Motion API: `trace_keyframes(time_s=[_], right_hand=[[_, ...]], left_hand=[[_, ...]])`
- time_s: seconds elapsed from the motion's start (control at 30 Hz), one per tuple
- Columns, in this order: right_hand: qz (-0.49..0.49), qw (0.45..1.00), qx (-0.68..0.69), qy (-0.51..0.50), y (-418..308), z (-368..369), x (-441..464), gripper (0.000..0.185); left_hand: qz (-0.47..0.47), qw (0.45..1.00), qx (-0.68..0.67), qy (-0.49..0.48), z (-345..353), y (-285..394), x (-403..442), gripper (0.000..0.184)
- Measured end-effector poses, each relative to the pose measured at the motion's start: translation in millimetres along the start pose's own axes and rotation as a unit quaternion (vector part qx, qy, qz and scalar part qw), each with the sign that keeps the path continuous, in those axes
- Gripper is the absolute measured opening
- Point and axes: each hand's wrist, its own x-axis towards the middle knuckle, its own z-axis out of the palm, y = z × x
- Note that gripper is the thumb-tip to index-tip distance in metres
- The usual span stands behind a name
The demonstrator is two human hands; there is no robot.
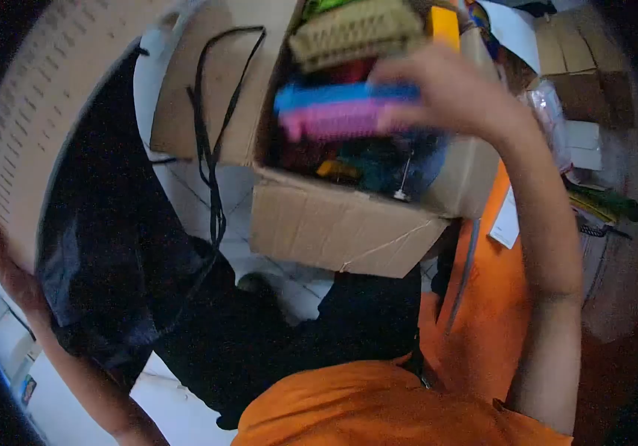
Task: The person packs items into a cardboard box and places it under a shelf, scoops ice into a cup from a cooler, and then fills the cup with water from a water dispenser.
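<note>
My right hand [442, 93], blurred by motion, grips small plastic baskets, one blue [334, 95] and one pink [337, 120], pressed together. They are above an open cardboard box [349, 223]. A beige slotted basket [360, 31] is at the far side of the box, with something green behind it. Far to the left, my left hand [18, 286] holds the edge of a large beige slotted plastic basket [51, 89]; some of its fingers are hidden. Dark material [111, 223] fills the near side of that large basket.
A black cord [211, 149] hangs over the box's left flap [185, 97]. Inside the box are mixed items, including something yellow [337, 169]. To the right are an orange surface [482, 297], a small white box [506, 223] and another cardboard box [587, 82].
</note>
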Motion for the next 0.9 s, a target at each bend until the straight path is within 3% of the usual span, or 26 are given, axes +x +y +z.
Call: trace_keyframes(time_s=[0.1, 0.13, 0.2, 0.23, 0.27, 0.3, 0.37, 0.4, 0.43, 0.47, 0.57, 0.67, 0.77, 0.83, 0.9], right_hand=[[0.053, 0.954, 0.284, -0.084, -7, -17, -20, 0.041], [0.183, 0.934, 0.305, 0.02, -7, -20, -21, 0.05], [0.137, 0.959, 0.118, 0.22, 15, -2, -11, 0.058], [0.117, 0.942, 0.02, 0.314, 25, 9, -10, 0.062], [0.119, 0.95, 0.007, 0.29, 22, 17, -2, 0.073], [0.127, 0.953, -0.101, 0.255, 18, 29, 9, 0.062], [0.154, 0.946, -0.145, 0.247, 16, 60, 39, 0.044], [0.164, 0.941, -0.088, 0.281, 20, 69, 56, 0.038], [0.177, 0.941, -0.044, 0.285, 18, 68, 62, 0.03], [0.178, 0.938, -0.083, 0.285, 10, 60, 62, 0.025], [0.127, 0.939, -0.129, 0.293, -36, 44, 39, 0.023], [0.13, 0.935, -0.197, 0.265, -93, 34, -2, 0.019], [0.138, 0.949, -0.121, 0.257, -92, 4, -46, 0.018], [0.141, 0.962, -0.067, 0.226, -92, -15, -72, 0.019], [0.148, 0.975, -0.042, 0.157, -105, -31, -92, 0.02]], left_hand=[[-0.217, 0.943, -0.243, 0.065, 9, 9, 14, 0.06], [-0.283, 0.901, -0.319, 0.083, 7, 13, 16, 0.057], [-0.297, 0.895, -0.316, 0.101, -1, 9, 12, 0.056], [-0.243, 0.934, -0.24, 0.102, -8, -7, 7, 0.057], [-0.234, 0.938, -0.233, 0.107, -7, -7, 10, 0.056], [-0.225, 0.941, -0.226, 0.112, -6, -7, 12, 0.054], [-0.251, 0.917, -0.288, 0.114, -2, -6, 15, 0.05], [-0.238, 0.919, -0.292, 0.117, -2, -16, 10, 0.049], [-0.19, 0.957, -0.192, 0.103, 0, -14, 5, 0.049], [-0.139, 0.982, -0.088, 0.092, 4, -13, 6, 0.05], [-0.281, 0.885, -0.357, 0.1, 4, -17, 26, 0.049], [-0.297, 0.885, -0.342, 0.105, 25, 26, 26, 0.05], [-0.263, 0.869, -0.417, 0.032, 7, -9, 24, 0.051], [-0.251, 0.913, -0.313, 0.076, -11, -40, 19, 0.052], [-0.28, 0.868, -0.406, 0.054, 24, 24, 23, 0.053]])
